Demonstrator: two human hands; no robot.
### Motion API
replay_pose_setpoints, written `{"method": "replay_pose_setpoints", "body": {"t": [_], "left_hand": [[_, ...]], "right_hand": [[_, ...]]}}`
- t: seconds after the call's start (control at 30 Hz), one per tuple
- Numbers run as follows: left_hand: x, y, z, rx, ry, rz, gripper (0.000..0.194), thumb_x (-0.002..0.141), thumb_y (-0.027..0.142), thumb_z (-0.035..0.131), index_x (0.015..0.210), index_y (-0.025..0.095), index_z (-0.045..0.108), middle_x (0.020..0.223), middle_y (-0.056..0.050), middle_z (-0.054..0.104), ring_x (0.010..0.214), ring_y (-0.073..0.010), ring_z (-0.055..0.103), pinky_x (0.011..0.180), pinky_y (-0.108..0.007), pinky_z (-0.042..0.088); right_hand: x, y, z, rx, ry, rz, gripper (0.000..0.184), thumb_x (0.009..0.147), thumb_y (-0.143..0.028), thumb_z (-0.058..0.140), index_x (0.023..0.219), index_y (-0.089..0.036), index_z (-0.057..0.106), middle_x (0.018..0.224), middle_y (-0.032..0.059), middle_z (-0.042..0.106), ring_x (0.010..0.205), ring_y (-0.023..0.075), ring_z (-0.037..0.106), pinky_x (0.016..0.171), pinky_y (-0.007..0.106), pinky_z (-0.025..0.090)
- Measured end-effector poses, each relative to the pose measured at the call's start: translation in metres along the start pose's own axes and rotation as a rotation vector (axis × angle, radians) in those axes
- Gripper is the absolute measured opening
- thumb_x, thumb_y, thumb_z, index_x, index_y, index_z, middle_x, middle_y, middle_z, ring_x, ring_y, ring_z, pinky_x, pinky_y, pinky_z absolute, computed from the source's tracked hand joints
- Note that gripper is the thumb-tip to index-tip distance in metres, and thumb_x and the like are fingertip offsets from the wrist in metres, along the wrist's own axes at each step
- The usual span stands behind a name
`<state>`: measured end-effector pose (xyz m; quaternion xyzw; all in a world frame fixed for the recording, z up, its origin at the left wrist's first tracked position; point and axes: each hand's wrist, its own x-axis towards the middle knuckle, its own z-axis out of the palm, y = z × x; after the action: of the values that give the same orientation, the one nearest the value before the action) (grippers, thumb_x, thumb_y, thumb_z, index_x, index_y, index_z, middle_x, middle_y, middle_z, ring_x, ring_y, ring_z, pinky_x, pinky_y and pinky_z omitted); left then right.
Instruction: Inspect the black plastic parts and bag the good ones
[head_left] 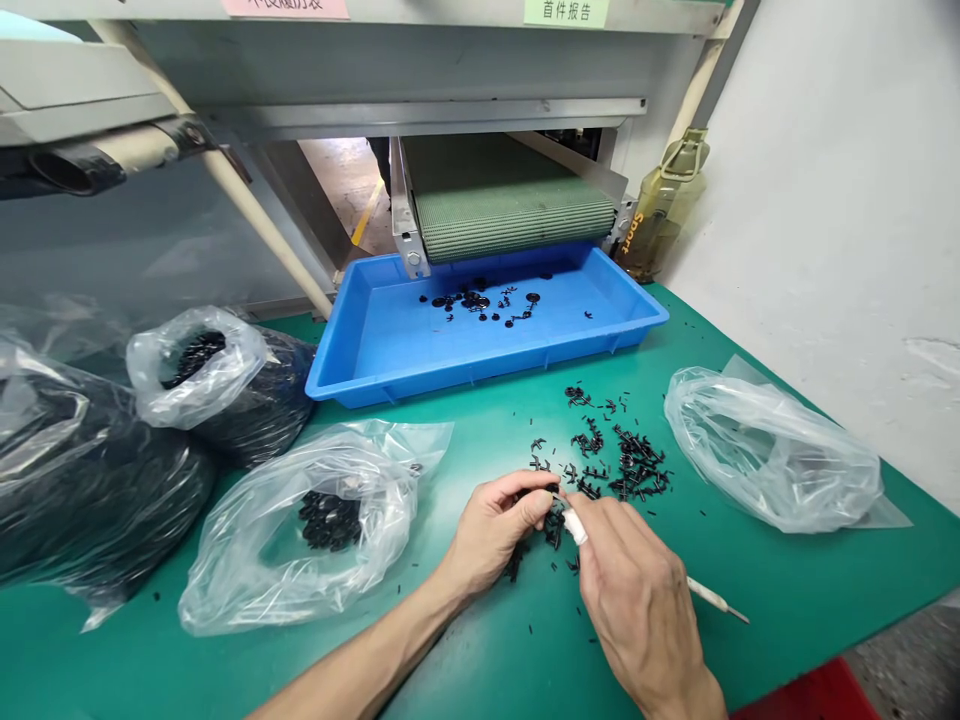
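My left hand (495, 525) is closed, pinching a small black plastic part (553, 489) between thumb and forefinger. My right hand (637, 585) is wrapped round a thin pen-like tool (709, 597) with a pale shaft; its thin metal rear end sticks out past the hand. Something white (575, 526) shows at the right fingertips, right by the black part. The working end of the tool is too small to make out. Beyond both hands, loose black plastic pieces (639, 465) lie scattered on the green table (480, 660), and some sit beneath the fingers.
A blue tray (480, 368) holding several black parts stands under the end of a green conveyor belt (517, 195). To the left are an open clear bag (375, 520) with black parts and two fuller bags (262, 390). On the right lie a clear plastic bag (780, 450) and a bottle (664, 210).
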<state>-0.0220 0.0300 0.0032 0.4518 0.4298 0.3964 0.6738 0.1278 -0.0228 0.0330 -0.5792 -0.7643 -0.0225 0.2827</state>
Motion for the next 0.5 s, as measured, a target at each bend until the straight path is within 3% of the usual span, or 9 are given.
{"method": "replay_pose_setpoints", "body": {"t": [0.13,0.23,0.4,0.5], "left_hand": [[-0.002,0.002,0.001,0.061,-0.028,0.084,0.025,0.08,0.038,0.068,0.096,0.02,0.074,0.09,-0.003,0.06,0.059,-0.0076,0.043,0.055,-0.023,0.035],[-0.003,0.005,0.001,0.111,-0.032,0.135,0.019,0.079,0.034,0.069,0.092,0.02,0.074,0.089,-0.004,0.061,0.065,-0.0103,0.049,0.061,-0.024,0.039],[-0.002,0.008,0.001,0.232,-0.051,0.186,0.02,0.083,0.035,0.063,0.091,0.019,0.071,0.089,-0.004,0.062,0.075,-0.0145,0.054,0.069,-0.026,0.042],[-0.002,0.009,0.003,0.286,0.007,0.1,0.03,0.086,0.041,0.057,0.103,0.018,0.067,0.076,-0.001,0.057,0.066,-0.0126,0.048,0.06,-0.024,0.037]], "right_hand": [[0.0,-0.002,0.003,-0.059,-0.002,-0.011,0.029,0.093,-0.011,0.035,0.109,-0.013,0.059,0.075,0.0057,0.058,0.07,0.0197,0.052,0.066,0.031,0.038],[0.0,-0.004,0.005,0.002,0.003,0.026,0.028,0.091,-0.008,0.035,0.099,-0.016,0.06,0.074,0.0044,0.059,0.068,0.0186,0.053,0.064,0.03,0.036],[0.006,0.002,0.005,0.35,-0.277,0.299,0.022,0.084,-0.01,0.037,0.074,-0.022,0.053,0.055,-0.0047,0.052,0.048,0.0117,0.046,0.049,0.024,0.028],[0.015,0.018,0.005,0.367,-0.325,0.441,0.02,0.084,-0.013,0.037,0.073,-0.022,0.053,0.053,-0.0053,0.052,0.046,0.0111,0.044,0.048,0.023,0.027]]}}
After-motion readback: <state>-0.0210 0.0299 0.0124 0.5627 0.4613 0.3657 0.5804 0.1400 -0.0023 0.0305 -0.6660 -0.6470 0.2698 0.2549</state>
